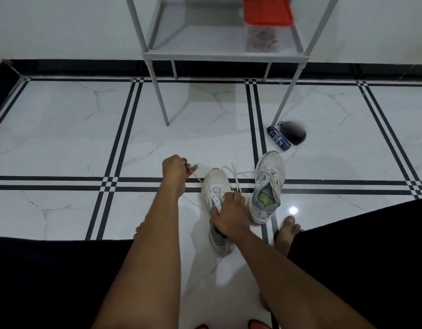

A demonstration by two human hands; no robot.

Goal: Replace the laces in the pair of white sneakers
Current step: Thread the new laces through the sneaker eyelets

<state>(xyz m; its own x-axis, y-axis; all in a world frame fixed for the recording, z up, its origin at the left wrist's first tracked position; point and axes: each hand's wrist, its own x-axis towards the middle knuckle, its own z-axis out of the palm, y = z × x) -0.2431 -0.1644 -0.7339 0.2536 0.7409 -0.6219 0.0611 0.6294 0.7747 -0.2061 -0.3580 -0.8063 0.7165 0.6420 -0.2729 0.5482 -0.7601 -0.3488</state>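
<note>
Head view: person sits on the tiled floor (62, 129), both sneakers between the legs. Left hand (175, 170) has its fingers curled round the free end of the lace (197, 178) and holds it out to the left of the near sneaker (216, 200), with the strand running back toward the eyelets. Right hand (230, 216) lies over the tongue and collar of that sneaker, fingers bent and pressing down on it; the fingertips seem to trap lace near the top eyelets, though I cannot tell whether they pinch it or only pin it. Far sneaker (268, 186) stands just beside it on the right, laced, with loose ends crossing over toward the near one. Risks, as I judge them: the loops between the two shoes overlap (hard to separate by eye), so a pull on the left strand could drag the wrong lace or snag it on the far sneaker and tip it. If the right hand eases off, the near sneaker slides on the glossy tile instead of the lace feeding through. A sideways pull at this angle can also bind the lace at an eyelet. Blue tube (278, 138) and dark round case (293, 132) lie near the shelf leg (282, 105), well apart from the work.
</note>
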